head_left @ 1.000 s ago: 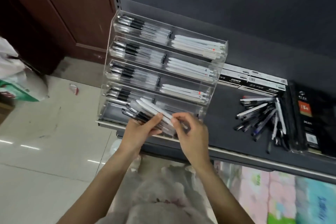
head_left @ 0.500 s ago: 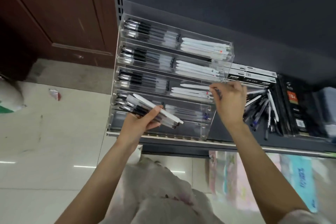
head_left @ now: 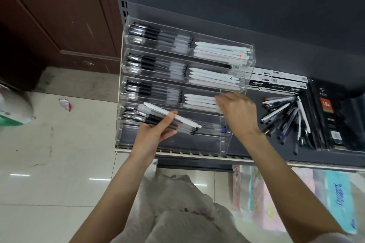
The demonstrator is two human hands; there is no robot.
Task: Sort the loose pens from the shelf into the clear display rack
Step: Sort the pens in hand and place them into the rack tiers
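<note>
The clear display rack point(head_left: 249, 69) stands on the left of the dark shelf, with several tiers holding black pens on the left and white pens on the right. My left hand point(head_left: 152, 136) grips a bundle of black pens and one white pen point(head_left: 173, 119) in front of the lowest filled tier. My right hand point(head_left: 237, 112) reaches into the right compartment of the third tier, its fingertips closed on the end of a white pen point(head_left: 199, 98) lying there. A pile of loose pens point(head_left: 282, 116) lies on the shelf right of the rack.
Flat white-and-black pen boxes point(head_left: 276, 82) lie behind the loose pile, and black packs point(head_left: 333, 118) lie at the far right. The shelf's front edge point(head_left: 197, 155) runs below the rack. A white plastic bag point(head_left: 177, 203) hangs beneath my arms over the tiled floor.
My right hand left the bundle, swung right and up, and settled at the white pens in the third tier. My left hand stays put with the bundle.
</note>
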